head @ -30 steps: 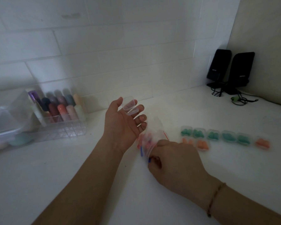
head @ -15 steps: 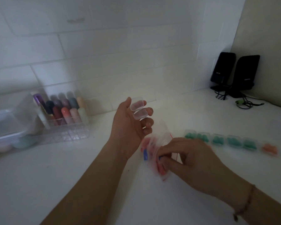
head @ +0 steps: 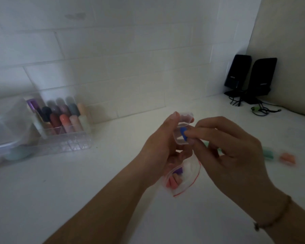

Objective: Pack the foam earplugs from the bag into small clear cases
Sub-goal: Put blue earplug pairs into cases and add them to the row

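Clear organizer (head: 60, 138) of colored tubes far left on the white counter (head: 95, 199), your left hand (head: 161, 150) gripping the open clear case (head: 181, 132) above the earplug bag (head: 183, 175), your right hand (head: 231, 155) pinching a blue earplug (head: 183, 133) into it, filled cases (head: 278, 155) blurred beyond, black speakers (head: 250, 80) in the right corner.

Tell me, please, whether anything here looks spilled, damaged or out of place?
Nothing stands out. The left hand holds the open clear case and the earplug bag; the right hand pinches a blue earplug at the case.
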Available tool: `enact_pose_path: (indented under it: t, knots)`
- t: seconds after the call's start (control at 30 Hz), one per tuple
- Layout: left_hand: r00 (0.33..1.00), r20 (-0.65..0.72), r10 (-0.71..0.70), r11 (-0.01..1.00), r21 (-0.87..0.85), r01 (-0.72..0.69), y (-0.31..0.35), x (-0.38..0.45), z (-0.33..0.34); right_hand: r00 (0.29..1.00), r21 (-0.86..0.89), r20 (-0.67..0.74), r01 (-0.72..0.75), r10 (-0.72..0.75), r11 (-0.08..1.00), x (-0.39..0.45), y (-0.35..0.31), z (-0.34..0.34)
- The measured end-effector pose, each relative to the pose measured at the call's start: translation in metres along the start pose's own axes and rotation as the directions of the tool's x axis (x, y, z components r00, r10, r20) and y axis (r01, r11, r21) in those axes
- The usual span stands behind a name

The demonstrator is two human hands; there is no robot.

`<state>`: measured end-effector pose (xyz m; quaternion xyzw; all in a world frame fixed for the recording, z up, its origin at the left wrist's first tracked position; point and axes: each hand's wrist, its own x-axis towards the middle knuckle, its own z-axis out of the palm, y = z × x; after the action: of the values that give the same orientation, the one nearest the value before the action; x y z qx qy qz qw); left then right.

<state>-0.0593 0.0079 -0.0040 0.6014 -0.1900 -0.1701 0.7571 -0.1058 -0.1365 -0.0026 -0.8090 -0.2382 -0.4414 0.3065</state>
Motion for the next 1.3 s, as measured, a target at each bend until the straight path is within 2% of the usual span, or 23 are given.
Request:
enact_pose_path:
  t: [0.13, 0.23, 0.33, 0.47, 0.53, 0.6, 0.67, 0.77, 0.8, 0.9, 0.97, 1.13, 1.3]
  knots:
    - [1.000, 0.006, -0.024, 1.000, 0.000, 0.024, -0.003, 0.000, 0.001, 0.992, -0.026, 0.074, -0.096, 0.098, 0.995, 0.001, 0.000, 0.006]
    - [1.000, 0.006, -0.022, 0.999, -0.035, 0.022, -0.003, 0.001, 0.000, 0.988, -0.001, 0.124, -0.097, 0.097, 0.995, 0.000, -0.001, 0.006]
    - [0.999, -0.019, -0.041, 0.989, -0.140, 0.038, -0.001, 0.003, -0.003, 0.993, -0.013, 0.065, -0.096, 0.097, 0.995, 0.004, -0.004, 0.001]
    - [0.999, -0.029, -0.019, 0.938, -0.345, 0.008, 0.005, 0.007, -0.010, 0.985, 0.032, 0.017, -0.174, 0.173, 0.984, 0.003, -0.003, -0.010]
    - [0.997, -0.074, 0.012, 0.897, -0.440, -0.044, 0.005, 0.010, -0.016, 0.957, 0.042, 0.119, -0.270, 0.264, 0.962, 0.000, -0.004, -0.012]
    - [0.992, -0.120, 0.033, 0.833, -0.545, -0.094, 0.004, 0.012, -0.023, 0.893, -0.093, 0.321, -0.301, 0.315, 0.949, -0.005, -0.004, -0.009]
    - [0.983, -0.179, 0.038, 0.786, -0.603, -0.140, 0.001, 0.014, -0.029, 0.799, -0.254, 0.506, -0.221, 0.324, 0.942, -0.009, -0.006, -0.002]
    - [0.969, -0.244, 0.029, 0.781, -0.600, -0.174, -0.001, 0.016, -0.033, 0.745, -0.378, 0.586, -0.096, 0.318, 0.921, -0.018, -0.011, 0.011]
    - [0.966, -0.256, 0.022, 0.786, -0.593, -0.176, -0.002, 0.017, -0.033, 0.756, -0.402, 0.575, -0.073, 0.314, 0.913, -0.022, -0.013, 0.017]
    - [0.958, -0.288, -0.008, 0.815, -0.557, -0.160, -0.002, 0.019, -0.033, 0.849, -0.412, 0.477, -0.014, 0.228, 0.911, -0.031, -0.014, 0.035]
    - [0.954, -0.300, -0.023, 0.847, -0.512, -0.141, -0.001, 0.020, -0.033, 0.878, -0.394, 0.450, 0.034, 0.161, 0.919, -0.034, -0.012, 0.045]
    - [0.952, -0.300, -0.057, 0.867, -0.488, -0.102, 0.002, 0.020, -0.035, 0.889, -0.411, 0.444, 0.093, 0.110, 0.907, -0.037, -0.006, 0.055]
    - [0.952, -0.302, -0.044, 0.859, -0.498, -0.118, 0.002, 0.020, -0.037, 0.899, -0.452, 0.389, -0.005, 0.202, 0.892, -0.040, -0.003, 0.063]
